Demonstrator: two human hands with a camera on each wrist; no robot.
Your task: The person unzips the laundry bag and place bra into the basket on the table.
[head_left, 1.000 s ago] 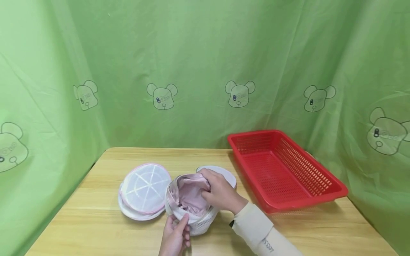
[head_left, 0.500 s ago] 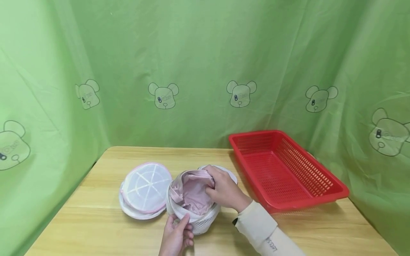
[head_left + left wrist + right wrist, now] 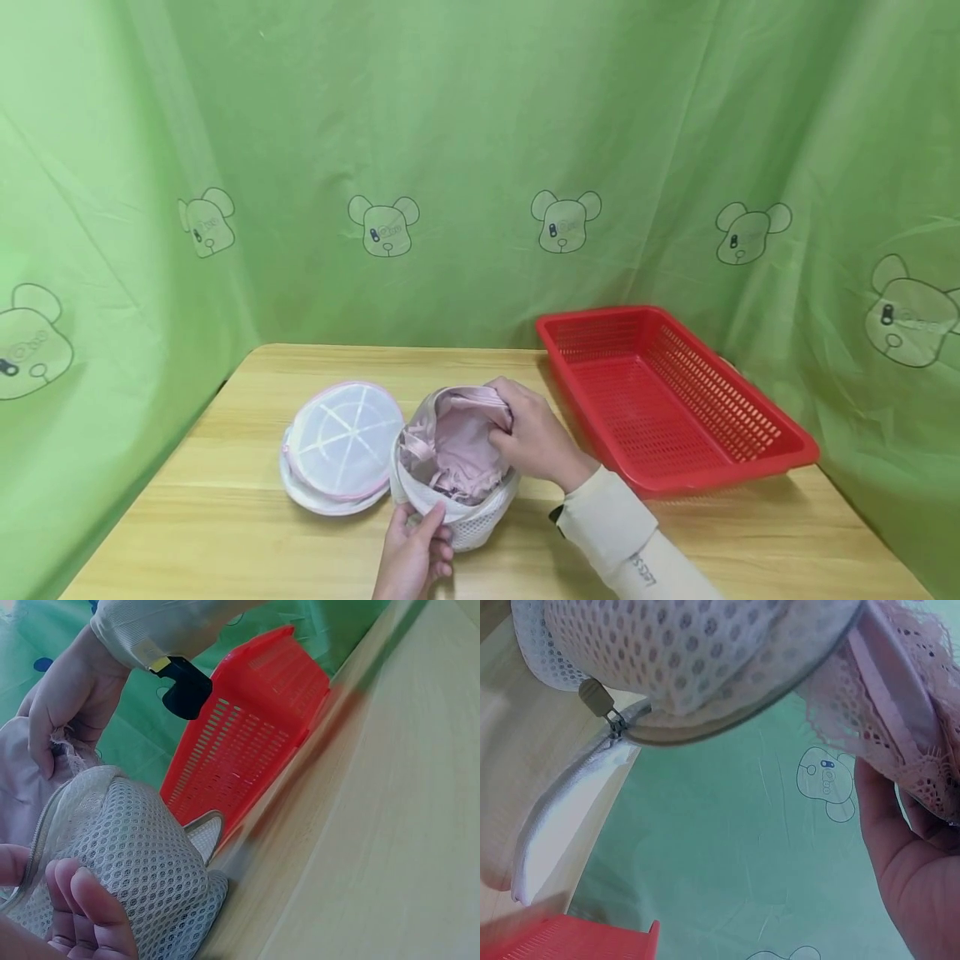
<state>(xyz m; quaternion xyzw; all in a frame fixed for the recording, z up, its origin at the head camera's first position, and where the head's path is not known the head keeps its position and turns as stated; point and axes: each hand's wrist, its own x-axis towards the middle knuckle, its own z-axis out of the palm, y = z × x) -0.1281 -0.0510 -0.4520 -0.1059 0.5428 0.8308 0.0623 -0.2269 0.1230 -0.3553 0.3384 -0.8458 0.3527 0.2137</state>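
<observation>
A white mesh laundry bag (image 3: pixel 476 530) with a zipped rim stands unzipped on the table. My left hand (image 3: pixel 411 550) pinches its near rim, thumb over the edge and fingers against the mesh outside. A pink lace-trimmed bra (image 3: pixel 468 446) lies partly in the opening. My right hand (image 3: pixel 536 433) grips the bra's upper edge at the bag's far right side. In the right wrist view the lace of the bra (image 3: pixel 900 690) hangs outside the rim, above my fingers. The zip pull (image 3: pixel 596 699) dangles by the bag's lid flap (image 3: pixel 562 840). The bag's bottom is hidden.
At the left, a round flat mesh bag with pink edging (image 3: pixel 347 437) lies on another white round piece (image 3: pixel 322 502). A red perforated plastic basket (image 3: pixel 675 467) stands at the right. Green cloth (image 3: pixel 465 308) hangs behind the wooden table (image 3: pixel 225 533).
My right hand has moved slightly up and right, drawing the bra's edge with it. The bag's mouth looks wider and more of the bra shows. My left hand keeps its hold on the rim.
</observation>
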